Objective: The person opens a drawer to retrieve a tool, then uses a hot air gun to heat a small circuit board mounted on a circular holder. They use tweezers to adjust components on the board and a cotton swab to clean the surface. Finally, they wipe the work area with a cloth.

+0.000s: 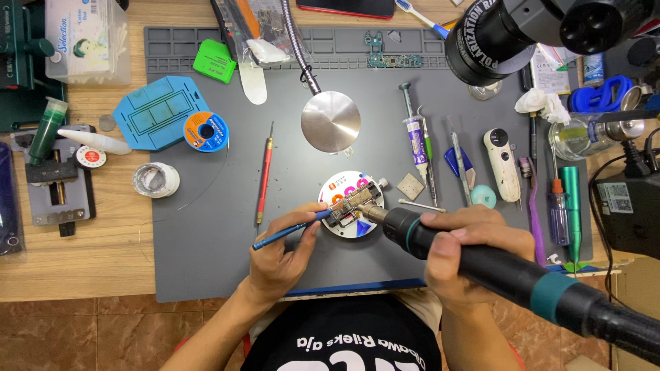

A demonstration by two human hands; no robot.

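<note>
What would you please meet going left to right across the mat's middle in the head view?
Solder spool → red pen tool → round metal disc → syringe → white handheld device → green screwdriver.

Left hand (278, 257) pinches blue tweezers (292, 229), tips at the clamped part on the round white holder (352, 204) just ahead of it. Right hand (467, 251) grips black hot-air handle (509, 271), nozzle touching same part. Red pen tool (264, 175) beyond left hand.

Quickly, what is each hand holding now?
Left hand: closed on blue tweezers.
Right hand: closed on black hot-air handpiece.
</note>
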